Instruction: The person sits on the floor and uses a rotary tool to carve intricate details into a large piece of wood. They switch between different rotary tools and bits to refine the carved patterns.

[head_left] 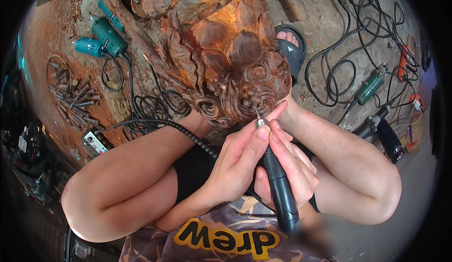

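A black handheld rotary carving tool [278,186] with a metal collar slants between my two hands. Its thin bit meets the curled relief at the near end of a large reddish-brown wood carving [214,33], which is covered in rounded forms and spirals. My left hand [240,153] is closed about the front of the tool, the thumb pressed near the collar. From the other side, my right hand [296,168] grips the tool's body, with one finger stretched toward the carving. Both hands sit between my bent legs, close to the carving's lower edge.
Green power tools [107,33] with black cords lie at the left, near a pile of slim hand tools [75,95]. A small control box [95,142] sits by my knee. On the right are tangled cables [339,73], another green tool [370,87] and my sandal [294,57].
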Demonstrator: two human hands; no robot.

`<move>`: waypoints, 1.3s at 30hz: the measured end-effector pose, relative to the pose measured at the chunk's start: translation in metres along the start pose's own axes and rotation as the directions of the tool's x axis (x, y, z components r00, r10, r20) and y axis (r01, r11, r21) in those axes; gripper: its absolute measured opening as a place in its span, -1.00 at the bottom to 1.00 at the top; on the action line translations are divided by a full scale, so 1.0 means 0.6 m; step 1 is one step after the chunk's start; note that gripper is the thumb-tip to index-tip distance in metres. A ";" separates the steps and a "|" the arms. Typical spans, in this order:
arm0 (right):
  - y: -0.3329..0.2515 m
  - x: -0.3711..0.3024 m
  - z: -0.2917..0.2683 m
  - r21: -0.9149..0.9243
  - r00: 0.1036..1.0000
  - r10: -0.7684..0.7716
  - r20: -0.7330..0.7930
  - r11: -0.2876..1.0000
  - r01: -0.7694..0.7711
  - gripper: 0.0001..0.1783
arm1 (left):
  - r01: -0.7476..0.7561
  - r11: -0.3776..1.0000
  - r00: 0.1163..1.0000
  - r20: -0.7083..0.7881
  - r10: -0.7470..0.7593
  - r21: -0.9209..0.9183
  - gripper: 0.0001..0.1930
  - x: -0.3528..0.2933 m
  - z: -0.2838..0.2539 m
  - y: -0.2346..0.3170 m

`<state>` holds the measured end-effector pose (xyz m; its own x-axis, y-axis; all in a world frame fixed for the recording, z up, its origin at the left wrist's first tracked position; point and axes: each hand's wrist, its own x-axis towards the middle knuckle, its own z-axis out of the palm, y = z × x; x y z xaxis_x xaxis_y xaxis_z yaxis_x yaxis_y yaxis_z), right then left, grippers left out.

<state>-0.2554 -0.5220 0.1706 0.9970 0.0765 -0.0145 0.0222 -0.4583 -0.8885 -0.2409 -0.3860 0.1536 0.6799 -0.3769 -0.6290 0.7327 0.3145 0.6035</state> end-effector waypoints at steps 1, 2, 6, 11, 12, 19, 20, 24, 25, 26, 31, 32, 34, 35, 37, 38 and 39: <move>0.000 0.000 0.000 0.006 1.000 0.001 -0.001 1.000 -0.001 -0.50 | 0.000 1.000 1.000 -0.002 0.000 0.001 -0.42 0.000 0.001 0.000; 0.000 0.000 0.000 0.012 1.000 0.001 -0.001 1.000 -0.001 -0.50 | -0.001 1.000 1.000 -0.004 0.001 0.003 -0.42 0.000 0.001 -0.001; 0.001 0.001 -0.002 0.032 1.000 0.000 0.002 0.999 0.000 -0.50 | 0.011 1.000 1.000 0.008 -0.011 0.001 -0.45 -0.001 -0.001 -0.001; -0.001 0.002 -0.008 0.024 1.000 0.012 0.022 1.000 -0.013 -0.50 | 0.048 0.999 0.998 0.044 -0.049 0.013 -0.41 -0.002 -0.003 0.001; -0.002 0.002 -0.009 0.029 0.999 0.011 0.031 1.000 -0.012 -0.50 | 0.041 0.999 0.999 0.034 -0.042 0.008 -0.43 -0.001 -0.002 0.001; -0.003 0.005 -0.016 0.039 0.999 0.028 0.047 0.999 -0.030 -0.49 | 0.062 0.998 0.997 0.049 -0.063 0.032 -0.38 0.000 0.000 0.004; -0.002 0.005 -0.016 0.047 0.999 0.030 0.043 0.998 -0.032 -0.49 | 0.066 0.997 0.997 0.046 -0.068 0.029 -0.38 -0.001 0.000 0.004; -0.001 0.004 -0.018 0.039 0.997 0.035 0.062 0.999 -0.037 -0.47 | 0.066 0.998 0.997 0.037 -0.066 -0.004 -0.40 -0.002 0.000 0.003; -0.001 0.003 -0.019 0.039 0.998 0.035 0.058 0.999 -0.038 -0.47 | 0.058 0.998 0.997 0.043 -0.058 -0.008 -0.41 0.000 0.000 0.002; 0.000 0.002 -0.020 0.040 0.998 0.036 0.054 0.998 -0.038 -0.47 | 0.062 0.998 0.997 0.044 -0.062 -0.004 -0.41 0.000 0.001 0.002; 0.007 -0.003 -0.025 0.023 0.994 0.020 0.105 0.999 -0.023 -0.42 | 0.077 0.997 0.996 0.053 -0.076 -0.009 -0.42 0.000 0.003 0.001; 0.008 -0.004 -0.025 0.027 0.994 0.018 0.108 0.999 -0.021 -0.42 | 0.077 0.997 0.996 0.050 -0.076 -0.011 -0.43 0.000 0.003 0.001; 0.009 -0.004 -0.025 0.043 0.995 0.012 0.104 0.999 -0.016 -0.41 | 0.080 0.997 0.996 0.037 -0.079 -0.020 -0.44 0.000 0.004 0.001; 0.009 -0.005 -0.025 0.037 0.994 0.021 0.111 0.999 -0.025 -0.41 | 0.082 0.996 0.996 0.039 -0.082 -0.021 -0.44 0.001 0.004 0.001; 0.008 -0.004 -0.026 0.043 0.995 0.021 0.095 0.999 -0.025 -0.41 | 0.086 0.996 0.995 0.054 -0.085 -0.018 -0.45 0.003 0.005 0.000; 0.007 -0.004 -0.027 0.041 0.995 0.025 0.092 0.999 -0.029 -0.41 | 0.100 0.995 0.994 0.055 -0.100 -0.009 -0.45 0.003 0.005 0.001; 0.007 -0.003 -0.029 0.046 0.996 0.030 0.081 0.998 -0.034 -0.43 | 0.091 0.996 0.994 0.065 -0.091 -0.002 -0.45 0.004 0.005 0.001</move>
<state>-0.2561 -0.5393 0.1748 0.9878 0.1341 -0.0786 -0.0154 -0.4192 -0.9078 -0.2390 -0.3893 0.1538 0.6069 -0.4599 -0.6482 0.7919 0.2802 0.5426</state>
